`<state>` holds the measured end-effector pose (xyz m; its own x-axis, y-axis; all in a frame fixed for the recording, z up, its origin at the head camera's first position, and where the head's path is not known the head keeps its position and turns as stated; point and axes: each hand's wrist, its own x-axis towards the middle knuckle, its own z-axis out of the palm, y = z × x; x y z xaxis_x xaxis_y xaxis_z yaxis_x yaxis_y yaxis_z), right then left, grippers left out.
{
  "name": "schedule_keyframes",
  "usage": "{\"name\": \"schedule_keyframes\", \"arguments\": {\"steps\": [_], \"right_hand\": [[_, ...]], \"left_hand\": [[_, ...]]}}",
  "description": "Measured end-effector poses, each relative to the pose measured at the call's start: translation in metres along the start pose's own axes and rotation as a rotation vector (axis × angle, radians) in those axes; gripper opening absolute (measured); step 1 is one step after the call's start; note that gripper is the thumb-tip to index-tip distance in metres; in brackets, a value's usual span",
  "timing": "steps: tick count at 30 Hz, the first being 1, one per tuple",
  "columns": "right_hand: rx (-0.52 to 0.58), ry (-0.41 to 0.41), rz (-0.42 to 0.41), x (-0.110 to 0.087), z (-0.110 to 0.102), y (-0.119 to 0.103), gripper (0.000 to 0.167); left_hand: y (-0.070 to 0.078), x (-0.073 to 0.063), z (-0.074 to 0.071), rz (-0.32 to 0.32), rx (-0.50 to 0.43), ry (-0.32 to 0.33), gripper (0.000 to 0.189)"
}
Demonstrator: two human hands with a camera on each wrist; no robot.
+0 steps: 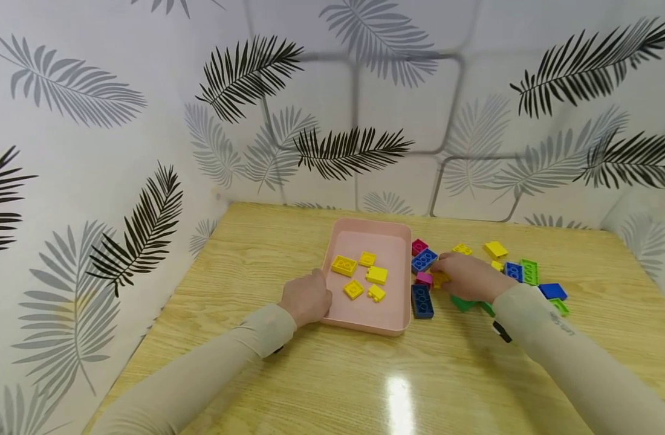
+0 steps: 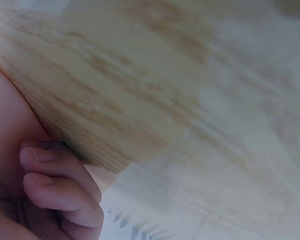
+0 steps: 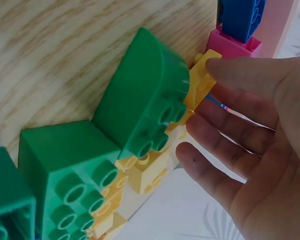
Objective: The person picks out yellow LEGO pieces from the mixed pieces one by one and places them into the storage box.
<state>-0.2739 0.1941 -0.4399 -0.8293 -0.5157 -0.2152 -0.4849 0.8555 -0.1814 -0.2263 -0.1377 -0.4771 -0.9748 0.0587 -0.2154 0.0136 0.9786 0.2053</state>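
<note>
My left hand [image 1: 306, 296] grips the left wall of a shallow pink tray [image 1: 365, 326]. In the left wrist view its fingers [image 2: 65, 190] are curled; the rest of the grip is hidden. Inside the tray lie several yellow toy bricks [image 1: 377, 275]. To the tray's right, my right hand [image 1: 467, 277] reaches into a pile of loose bricks. It pinches a yellow toy brick [image 3: 202, 80], the thumb on its near side and the fingers partly behind it. Close by are a green curved brick [image 3: 140, 90], a green block [image 3: 65, 145] and a pink brick [image 3: 235, 42].
Along the tray's right wall lie a dark blue brick [image 1: 422, 302], a blue brick [image 1: 424, 260] and a red brick [image 1: 418, 246]. Further right are a yellow brick [image 1: 496, 249], a light green brick [image 1: 529, 272] and a blue brick [image 1: 552, 291]. A leaf-patterned cloth [image 1: 365, 109] hangs behind the wooden table [image 1: 245, 254].
</note>
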Motion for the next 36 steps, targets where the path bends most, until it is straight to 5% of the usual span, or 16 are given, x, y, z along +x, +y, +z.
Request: {"name": "schedule_keyframes", "arguments": {"steps": [19, 28, 36], "right_hand": [[-0.078, 0.050, 0.021, -0.007, -0.007, -0.009, 0.034], [-0.164, 0.188, -0.068, -0.013, -0.021, -0.024, 0.034], [-0.157, 0.211, -0.123, -0.004, -0.027, -0.045, 0.039]], "left_hand": [[0.001, -0.001, 0.001, -0.005, -0.021, -0.003, 0.031], [0.001, -0.002, 0.000, -0.006, -0.008, 0.004, 0.030], [0.002, -0.002, -0.001, -0.014, -0.009, 0.006, 0.029]]}}
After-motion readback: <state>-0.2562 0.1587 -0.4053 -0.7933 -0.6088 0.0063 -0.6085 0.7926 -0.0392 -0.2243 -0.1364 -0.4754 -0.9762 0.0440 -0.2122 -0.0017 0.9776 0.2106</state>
